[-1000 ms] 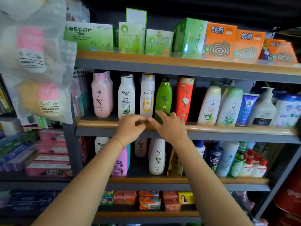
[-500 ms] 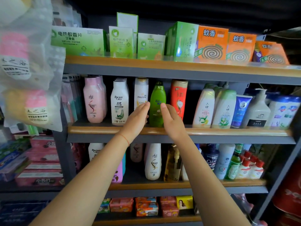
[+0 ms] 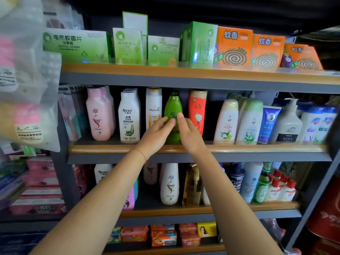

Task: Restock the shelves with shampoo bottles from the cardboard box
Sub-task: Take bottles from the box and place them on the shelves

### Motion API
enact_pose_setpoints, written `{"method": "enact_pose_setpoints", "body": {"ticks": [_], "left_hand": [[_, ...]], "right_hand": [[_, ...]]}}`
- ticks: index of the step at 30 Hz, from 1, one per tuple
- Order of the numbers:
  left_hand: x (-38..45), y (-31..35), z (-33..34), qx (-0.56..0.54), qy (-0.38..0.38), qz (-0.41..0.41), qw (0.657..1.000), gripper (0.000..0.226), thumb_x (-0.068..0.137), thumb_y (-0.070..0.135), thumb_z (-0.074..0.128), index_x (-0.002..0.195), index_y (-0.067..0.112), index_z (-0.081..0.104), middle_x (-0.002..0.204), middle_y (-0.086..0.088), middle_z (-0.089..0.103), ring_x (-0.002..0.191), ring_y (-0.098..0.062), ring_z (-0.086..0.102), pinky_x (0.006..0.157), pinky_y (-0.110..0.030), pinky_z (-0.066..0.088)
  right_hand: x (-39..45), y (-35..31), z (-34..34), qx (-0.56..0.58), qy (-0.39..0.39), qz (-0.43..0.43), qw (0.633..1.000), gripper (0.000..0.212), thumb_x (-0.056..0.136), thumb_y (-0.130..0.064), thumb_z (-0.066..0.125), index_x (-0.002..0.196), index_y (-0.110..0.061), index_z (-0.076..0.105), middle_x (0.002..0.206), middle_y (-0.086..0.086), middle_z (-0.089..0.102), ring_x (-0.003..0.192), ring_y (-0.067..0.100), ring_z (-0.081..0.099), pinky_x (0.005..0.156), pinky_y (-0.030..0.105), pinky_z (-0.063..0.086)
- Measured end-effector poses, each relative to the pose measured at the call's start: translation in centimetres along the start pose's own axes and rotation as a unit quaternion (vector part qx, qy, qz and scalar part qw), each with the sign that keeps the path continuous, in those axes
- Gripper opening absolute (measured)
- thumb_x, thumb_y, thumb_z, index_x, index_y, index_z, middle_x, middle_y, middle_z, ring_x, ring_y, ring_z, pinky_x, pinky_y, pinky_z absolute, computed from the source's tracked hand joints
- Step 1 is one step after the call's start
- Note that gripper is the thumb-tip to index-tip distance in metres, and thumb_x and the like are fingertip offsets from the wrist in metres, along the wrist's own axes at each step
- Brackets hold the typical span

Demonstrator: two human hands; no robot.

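While both arms reach up to the middle shelf [image 3: 239, 148], the green shampoo bottle [image 3: 173, 107] stands upright on that shelf, and it serves as the landmark here. Left hand [image 3: 156, 134]: fingers extended, loosely spread, tips lying against the lower left front of the green bottle; not wrapped around it. Right hand [image 3: 187, 134]: fingers straight and held together, index tip at the bottle's label, palm along its right side. Whether either hand truly grips is not clear; both look open, flanking the bottle. A thin red string [image 3: 141, 153] circles the left wrist.

Just left of the green bottle: a white Pantene bottle [image 3: 153, 105], upright. Further left, a row of white Raclen bottles [image 3: 128, 118], then pink bottles [image 3: 98, 115]. Just right of the green bottle: a red bottle [image 3: 197, 107], partly behind the right hand. Well to the right, pale green-capped bottles [image 3: 250, 120], a blue tube [image 3: 269, 122] and a pump bottle [image 3: 288, 124].

Above the green bottle, on the top shelf: green boxes [image 3: 128, 46] and orange mosquito-coil boxes [image 3: 233, 46]. Below it, on the next shelf down: a white bottle [image 3: 169, 184] and an amber pump bottle [image 3: 191, 186]. Lower still, soap packs [image 3: 162, 235]. Far left of the green bottle, clear hanging bags [image 3: 24, 89], blurred.
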State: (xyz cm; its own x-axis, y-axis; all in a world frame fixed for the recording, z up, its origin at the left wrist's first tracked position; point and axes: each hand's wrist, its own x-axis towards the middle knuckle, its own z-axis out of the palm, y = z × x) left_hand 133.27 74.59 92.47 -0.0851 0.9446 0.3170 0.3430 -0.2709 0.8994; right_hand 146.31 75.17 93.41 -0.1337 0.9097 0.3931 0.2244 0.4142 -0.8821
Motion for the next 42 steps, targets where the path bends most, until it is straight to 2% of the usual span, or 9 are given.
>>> {"method": "enact_pose_setpoints", "body": {"ticks": [11,15,18,21,26,31,35,38,42], "left_hand": [[0.9,-0.2,0.3,0.035,-0.013,0.001,0.999,0.105,0.062,0.085,0.048,0.148,0.024,0.043,0.149,0.002,0.048,0.135,-0.013,0.047,0.112,-0.042,0.041],[-1.2,-0.5,-0.3,-0.027,0.059,0.05,0.997,0.052,0.087,0.057,0.062,0.128,0.026,0.063,0.126,0.005,0.066,0.116,-0.008,0.061,0.105,-0.036,0.048],[-5.1,-2.8,-1.8,-0.078,0.159,0.082,0.981,0.022,0.092,0.035,0.062,0.101,0.019,0.073,0.087,0.005,0.072,0.079,-0.007,0.068,0.073,-0.025,0.054],[-9.7,-8.3,-4.0,-0.072,0.201,0.006,0.977,0.02,0.098,0.008,0.055,0.089,0.004,0.072,0.068,-0.002,0.067,0.058,-0.01,0.061,0.056,-0.021,0.049],[-21.0,-24.2,-7.5,0.007,0.214,-0.236,0.948,0.022,0.097,0.014,0.056,0.082,0.018,0.072,0.07,-0.002,0.07,0.066,-0.018,0.066,0.066,-0.034,0.053],[-38.7,-38.1,-9.8,0.005,0.198,-0.516,0.833,0.021,0.1,0.018,0.052,0.089,0.018,0.069,0.077,-0.004,0.067,0.074,-0.025,0.065,0.066,-0.033,0.053],[-49.1,-44.3,-10.2,0.025,0.194,-0.634,0.749,0.019,0.101,0.026,0.05,0.095,0.021,0.067,0.102,-0.011,0.07,0.097,-0.031,0.066,0.09,-0.044,0.054],[-53.8,-47.3,-9.9,0.031,0.131,-0.683,0.718,0.026,0.104,0.03,0.045,0.115,0.016,0.064,0.118,-0.011,0.065,0.111,-0.032,0.06,0.1,-0.046,0.047],[-55.8,-49.8,-9.3,0.055,0.096,-0.698,0.707,0.033,0.105,0.033,0.039,0.125,0.019,0.061,0.127,-0.007,0.061,0.121,-0.03,0.055,0.107,-0.046,0.04]], "right_hand": [[0.9,0.3,-0.1,-0.002,0.002,-0.007,1.0,0.053,0.103,-0.054,0.03,0.118,-0.012,0.06,0.096,-0.013,0.058,0.088,-0.004,0.053,0.071,0.012,0.035],[-0.8,0.3,0.4,0.007,0.087,-0.059,0.994,0.046,0.106,-0.042,0.036,0.098,-0.006,0.063,0.086,0.0,0.061,0.073,0.002,0.054,0.066,0.013,0.04],[-3.9,1.2,2.6,0.088,0.132,-0.099,0.982,0.038,0.104,-0.027,0.043,0.086,0.0,0.062,0.081,0.013,0.063,0.072,0.014,0.057,0.067,0.024,0.045],[-7.8,4.1,7.5,0.149,0.01,-0.053,0.987,0.032,0.101,-0.011,0.047,0.073,0.0,0.058,0.064,0.008,0.057,0.06,0.018,0.054,0.054,0.024,0.044],[-17.2,15.0,20.0,0.033,-0.242,0.099,0.965,0.026,0.089,-0.025,0.052,0.063,-0.024,0.059,0.061,0.005,0.06,0.057,0.016,0.056,0.059,0.038,0.048],[-31.3,26.3,29.4,-0.068,-0.489,0.318,0.809,0.026,0.098,-0.02,0.051,0.074,-0.021,0.061,0.065,-0.001,0.064,0.055,0.01,0.061,0.058,0.029,0.048],[-39.3,31.8,33.6,-0.123,-0.571,0.393,0.71,0.021,0.097,-0.023,0.05,0.079,-0.022,0.061,0.074,0.002,0.065,0.061,0.015,0.062,0.059,0.029,0.048],[-43.3,35.3,36.3,-0.196,-0.605,0.398,0.661,0.019,0.1,-0.03,0.047,0.084,-0.026,0.058,0.084,0.0,0.064,0.073,0.017,0.064,0.068,0.034,0.053],[-46.0,39.7,38.5,-0.295,-0.587,0.371,0.657,0.022,0.097,-0.027,0.055,0.117,-0.018,0.055,0.11,0.003,0.059,0.097,0.024,0.059,0.08,0.028,0.045]]}}
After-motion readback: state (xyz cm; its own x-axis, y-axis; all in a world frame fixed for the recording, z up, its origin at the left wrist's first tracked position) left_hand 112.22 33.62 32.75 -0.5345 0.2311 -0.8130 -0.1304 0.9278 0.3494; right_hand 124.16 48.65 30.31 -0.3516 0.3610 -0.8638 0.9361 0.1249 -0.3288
